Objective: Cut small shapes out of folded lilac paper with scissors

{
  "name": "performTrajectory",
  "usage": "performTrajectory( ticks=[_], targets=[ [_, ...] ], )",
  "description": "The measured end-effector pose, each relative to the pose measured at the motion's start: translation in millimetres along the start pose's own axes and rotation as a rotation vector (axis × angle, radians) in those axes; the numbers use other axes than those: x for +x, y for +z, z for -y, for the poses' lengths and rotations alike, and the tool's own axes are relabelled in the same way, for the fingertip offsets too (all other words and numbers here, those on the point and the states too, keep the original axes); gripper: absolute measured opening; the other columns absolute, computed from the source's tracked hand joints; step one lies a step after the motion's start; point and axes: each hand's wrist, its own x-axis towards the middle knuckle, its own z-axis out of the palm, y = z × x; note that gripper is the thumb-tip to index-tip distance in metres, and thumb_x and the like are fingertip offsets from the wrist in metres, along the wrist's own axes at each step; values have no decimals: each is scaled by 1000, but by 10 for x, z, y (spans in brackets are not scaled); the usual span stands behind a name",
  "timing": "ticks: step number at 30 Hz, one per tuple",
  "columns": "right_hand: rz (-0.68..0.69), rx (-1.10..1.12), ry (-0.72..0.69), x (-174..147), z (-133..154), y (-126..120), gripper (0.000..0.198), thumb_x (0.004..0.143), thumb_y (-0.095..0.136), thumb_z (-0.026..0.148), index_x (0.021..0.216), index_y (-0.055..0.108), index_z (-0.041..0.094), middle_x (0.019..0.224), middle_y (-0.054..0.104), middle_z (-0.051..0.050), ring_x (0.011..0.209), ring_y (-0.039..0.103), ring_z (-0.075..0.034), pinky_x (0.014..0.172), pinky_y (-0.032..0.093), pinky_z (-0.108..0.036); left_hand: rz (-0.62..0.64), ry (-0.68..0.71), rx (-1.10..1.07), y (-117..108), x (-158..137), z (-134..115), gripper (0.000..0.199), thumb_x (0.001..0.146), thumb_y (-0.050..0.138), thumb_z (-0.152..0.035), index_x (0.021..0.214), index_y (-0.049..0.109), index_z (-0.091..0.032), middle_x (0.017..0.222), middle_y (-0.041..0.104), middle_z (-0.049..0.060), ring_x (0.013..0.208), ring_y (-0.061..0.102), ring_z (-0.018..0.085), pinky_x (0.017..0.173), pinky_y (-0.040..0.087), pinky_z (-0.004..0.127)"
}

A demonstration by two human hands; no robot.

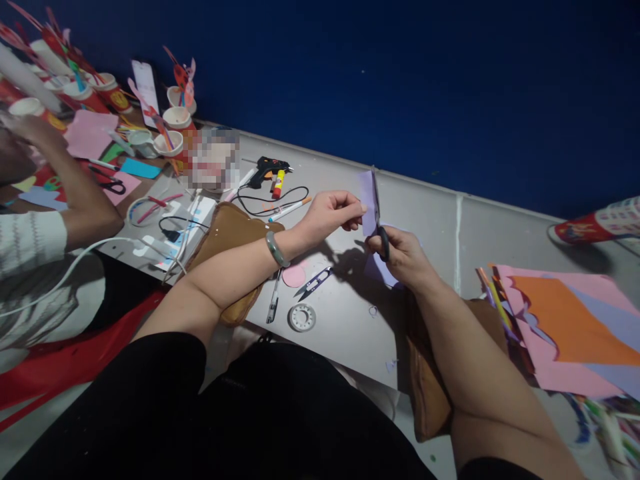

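My left hand (327, 217) pinches the edge of a light purple paper strip (368, 190), held up above the table. In my right hand (403, 257) is a pair of scissors (384, 243) with dark handles, its blades pointing away from me along the strip's right side. Whether the blades are open cannot be made out. More purple paper (384, 272) lies below and partly behind my right hand. Nearer to me on the table are a pink paper circle (294, 275), thread snips (314, 283), a pen (273, 303) and a white tape roll (301, 317).
Brown cushions (235, 233) lie under both forearms. Beyond the left one are a black glue gun (267, 172) with its cord, a glue stick (279, 184) and a marker (290, 209). Paper cups (177, 119) and a co-worker's arm (93, 180) are left; coloured sheets (575, 320) lie right.
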Motion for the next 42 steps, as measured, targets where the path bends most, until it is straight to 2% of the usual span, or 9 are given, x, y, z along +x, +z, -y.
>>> performTrajectory(
  ticks=[11, 16, 22, 25, 28, 31, 36, 39, 42],
  targets=[
    [-35, 108, -47, 6, -14, 25, 56, 77, 80, 67, 60, 51, 22, 60, 47, 1, 59, 40, -13, 58, 36, -30, -1, -5, 15, 5, 11, -1, 38, 83, 88, -34, 66, 62, -13, 56, 64, -4, 52, 59, 4, 58, 48, 19],
    [-108, 170, -107, 32, -121, 16, 52, 77, 80, 67, 62, 58, 23, 59, 53, 1, 59, 46, -14, 59, 39, -32, -64, -19, 38, 0, 22, -53, 31, 94, 72, -13, 67, 59, -14, 54, 62, -6, 52, 58, 3, 58, 46, 17],
    [-99, 207, -269, 6, -149, -17, 44, 80, 76, 57, 59, 57, 24, 57, 56, 1, 61, 53, -17, 94, 53, -45, -228, -31, 33, -77, 130, -102, 35, 101, 55, -4, 68, 52, -18, 51, 57, -8, 48, 53, 2, 55, 41, 18],
    [-143, 179, -248, 3, -142, -22, 35, 77, 79, 49, 61, 60, 24, 62, 61, 1, 65, 57, -17, 90, 55, -43, -263, -47, 69, -135, 184, -89, 35, 101, 53, -5, 69, 50, -19, 52, 55, -8, 49, 52, 3, 54, 40, 19],
    [-298, 95, -189, 47, -174, -17, 31, 68, 86, 41, 62, 61, 23, 71, 68, -1, 72, 62, -18, 78, 55, -37, -206, -70, 176, -182, 201, -57, 32, 98, 54, -2, 70, 53, -17, 56, 55, -8, 53, 53, 3, 56, 40, 19],
    [-400, 84, -124, 122, -240, -3, 27, 67, 88, 39, 66, 67, 22, 74, 70, -2, 73, 64, -19, 77, 55, -36, -55, -96, 317, -178, 172, 1, 28, 92, 59, 0, 70, 56, -15, 58, 56, -7, 55, 53, 4, 58, 39, 20],
    [-355, 164, -76, 208, -320, 27, 31, 67, 87, 46, 65, 69, 21, 69, 67, -1, 70, 62, -18, 74, 53, -35, 147, -17, 469, -95, 117, 219, 19, 88, 69, -9, 71, 62, -13, 61, 57, -5, 59, 51, 6, 61, 37, 23],
    [-318, 90, -115, 219, -332, 45, 33, 65, 87, 44, 60, 64, 20, 64, 62, 0, 65, 56, -15, 70, 49, -32, 202, 63, 546, -107, 130, 365, 13, 86, 71, -16, 75, 66, -13, 64, 58, -4, 61, 50, 7, 62, 37, 23],
    [-381, 2, -157, 235, -339, 55, 27, 69, 81, 37, 60, 61, 21, 63, 59, 1, 64, 53, -15, 69, 45, -32, 218, 103, 660, -183, 161, 431, 15, 89, 70, -24, 80, 69, -12, 70, 64, -1, 65, 54, 10, 64, 41, 24]
  ],
)
